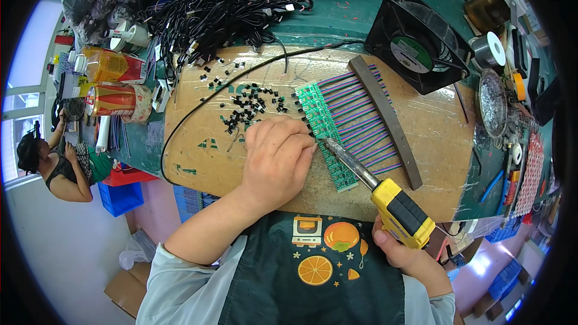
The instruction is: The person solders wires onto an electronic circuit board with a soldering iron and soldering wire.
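My left hand (276, 159) is closed, its fingertips pinched together at the left edge of a green circuit board strip (321, 114). Whatever lies between those fingertips is hidden. In my right hand (398, 254) is a yellow and black soldering gun (402, 212), its metal tip meeting or just above the board beside my left fingers. Rows of thin coloured wires (356, 125) run right from the board, beneath a dark curved bar (387, 119) lying across them. Small black three-legged components (253, 103) are scattered left of the board.
A brown work mat (208, 93) lies beneath the work, crossed by a black cable (223, 78). Bundled black leads (223, 9) pile up behind. A black fan (415, 42) stands at back right, near a solder spool (489, 50) and metal dish (492, 102). Another person (60, 162) sits far left.
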The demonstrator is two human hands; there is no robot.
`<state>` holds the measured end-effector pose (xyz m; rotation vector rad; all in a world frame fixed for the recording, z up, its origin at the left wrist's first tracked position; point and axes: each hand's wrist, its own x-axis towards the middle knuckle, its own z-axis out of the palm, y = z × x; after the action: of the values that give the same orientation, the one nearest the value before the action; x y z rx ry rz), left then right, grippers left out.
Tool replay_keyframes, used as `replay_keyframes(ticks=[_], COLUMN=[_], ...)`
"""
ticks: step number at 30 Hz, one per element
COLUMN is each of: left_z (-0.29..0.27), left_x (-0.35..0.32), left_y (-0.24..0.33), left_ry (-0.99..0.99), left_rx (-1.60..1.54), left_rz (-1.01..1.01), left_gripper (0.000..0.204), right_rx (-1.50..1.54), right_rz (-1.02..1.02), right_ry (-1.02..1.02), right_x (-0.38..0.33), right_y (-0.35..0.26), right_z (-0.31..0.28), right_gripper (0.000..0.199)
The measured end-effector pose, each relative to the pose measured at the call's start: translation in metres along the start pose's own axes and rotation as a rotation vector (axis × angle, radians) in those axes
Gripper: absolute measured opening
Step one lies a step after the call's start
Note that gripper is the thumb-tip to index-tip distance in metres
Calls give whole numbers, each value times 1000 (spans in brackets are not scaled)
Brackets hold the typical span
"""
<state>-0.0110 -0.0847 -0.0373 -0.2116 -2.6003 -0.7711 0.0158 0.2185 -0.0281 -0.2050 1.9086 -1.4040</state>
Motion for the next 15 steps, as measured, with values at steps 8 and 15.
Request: replay_keyframes(ticks=[8, 15], left_z=[1, 1], left_x=[-1, -1], left_y=[0, 0], left_ry=[4, 4], left_rx=[2, 16], left_rz=[3, 1], left_gripper=[18, 18], right_rx=[-86, -67], right_rz=[-68, -19], right_ry=[39, 41], right_x=[2, 1], right_y=[-2, -8], right_z=[2, 0], right_gripper=[23, 24])
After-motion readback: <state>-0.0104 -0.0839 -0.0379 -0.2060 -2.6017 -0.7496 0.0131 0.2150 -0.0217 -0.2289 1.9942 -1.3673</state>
